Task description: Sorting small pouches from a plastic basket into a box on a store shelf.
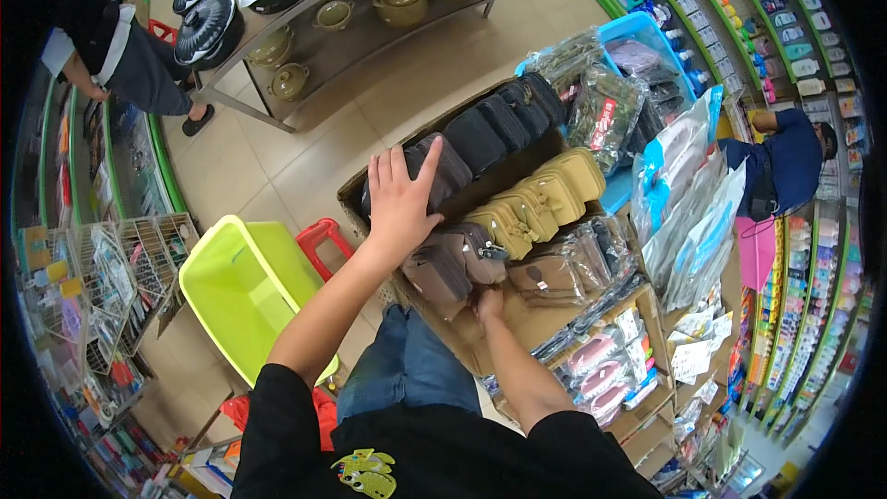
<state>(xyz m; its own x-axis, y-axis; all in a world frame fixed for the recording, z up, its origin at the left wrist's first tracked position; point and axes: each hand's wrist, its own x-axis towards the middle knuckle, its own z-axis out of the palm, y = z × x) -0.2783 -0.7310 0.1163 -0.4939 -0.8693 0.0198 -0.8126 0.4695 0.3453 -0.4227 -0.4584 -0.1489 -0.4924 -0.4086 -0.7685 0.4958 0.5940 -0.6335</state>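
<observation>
My left hand [402, 196] is open, its fingers spread over a dark grey pouch [442, 169] at the left end of a cardboard box [480, 337]. Low in the box, my right hand [491, 304] touches the lower side of the grey-brown pouches [442, 270]; its fingertips are hidden there. Black pouches [504, 125] stand in a row along the box's far side. Several tan pouches [540, 199] fill the middle. To the right of my right hand lie brown pouches in clear plastic [561, 268].
Bagged camouflage items [601, 115] spill from a blue basket [686, 65] behind the box. A lime-green bin [226, 263] with a red handle [323, 242] stands at left. Pots [402, 2] sit on a metal rack. Two people [152, 65] [781, 162] are nearby.
</observation>
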